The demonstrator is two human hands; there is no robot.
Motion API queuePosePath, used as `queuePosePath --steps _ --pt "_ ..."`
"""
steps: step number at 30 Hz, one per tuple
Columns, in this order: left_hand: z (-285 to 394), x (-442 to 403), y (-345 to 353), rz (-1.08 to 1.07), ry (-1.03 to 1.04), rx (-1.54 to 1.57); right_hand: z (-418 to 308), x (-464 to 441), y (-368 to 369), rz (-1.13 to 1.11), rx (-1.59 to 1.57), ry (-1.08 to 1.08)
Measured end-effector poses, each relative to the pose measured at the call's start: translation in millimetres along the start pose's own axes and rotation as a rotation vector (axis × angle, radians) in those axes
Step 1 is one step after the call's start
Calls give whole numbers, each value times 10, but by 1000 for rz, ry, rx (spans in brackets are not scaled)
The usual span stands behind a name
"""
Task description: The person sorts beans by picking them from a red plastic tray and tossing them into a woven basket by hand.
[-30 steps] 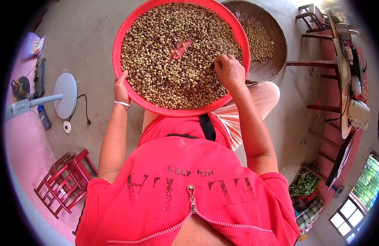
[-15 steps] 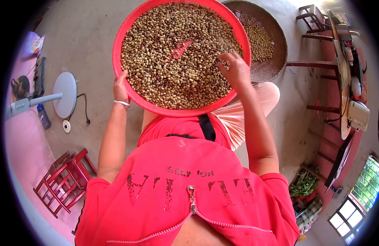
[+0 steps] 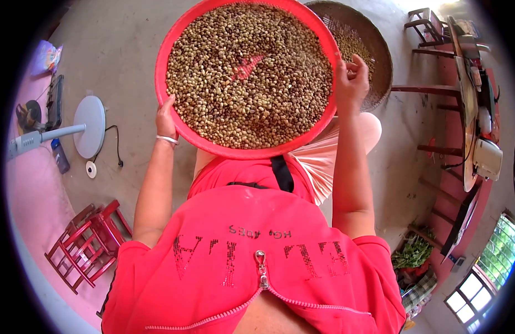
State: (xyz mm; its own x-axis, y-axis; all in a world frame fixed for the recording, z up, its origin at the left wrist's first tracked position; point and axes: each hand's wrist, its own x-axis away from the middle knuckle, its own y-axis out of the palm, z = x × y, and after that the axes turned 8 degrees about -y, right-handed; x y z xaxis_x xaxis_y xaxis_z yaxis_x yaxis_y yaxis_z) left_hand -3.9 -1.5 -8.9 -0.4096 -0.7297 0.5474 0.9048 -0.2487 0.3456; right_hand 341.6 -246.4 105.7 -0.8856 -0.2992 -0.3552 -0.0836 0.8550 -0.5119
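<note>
A wide red round tray rests above my lap, filled with brown and greenish beans; a small patch of its red bottom shows near the middle. My left hand grips the tray's left rim, thumb on top. Just beyond the right rim, my right hand is raised with its fingers curled in; one fingertip is at or very near the rim. Whatever the fingers hold is hidden. Behind that hand, a round woven basket on the floor contains more beans, partly covered by the tray.
A pedestal fan with a cord stands at left, and red wooden stools sit at lower left. Along the right side are a wooden table and a bundle of green leafy stems.
My right hand has moved right, from over the beans in the tray to outside its rim, above the woven basket. My left hand keeps its grip on the tray.
</note>
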Motion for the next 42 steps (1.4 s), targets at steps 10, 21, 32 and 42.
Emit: queuePosePath --steps 10,21,32,42 --pt "83 90 103 56 -3 2 -48 527 426 -613 420 -389" --pt "18 7 27 4 -9 17 64 51 58 -159 360 -398" --pt "94 85 93 35 4 -21 42 501 322 -671 402 -327" --pt "60 64 76 28 2 -11 2 496 262 -697 446 -340"
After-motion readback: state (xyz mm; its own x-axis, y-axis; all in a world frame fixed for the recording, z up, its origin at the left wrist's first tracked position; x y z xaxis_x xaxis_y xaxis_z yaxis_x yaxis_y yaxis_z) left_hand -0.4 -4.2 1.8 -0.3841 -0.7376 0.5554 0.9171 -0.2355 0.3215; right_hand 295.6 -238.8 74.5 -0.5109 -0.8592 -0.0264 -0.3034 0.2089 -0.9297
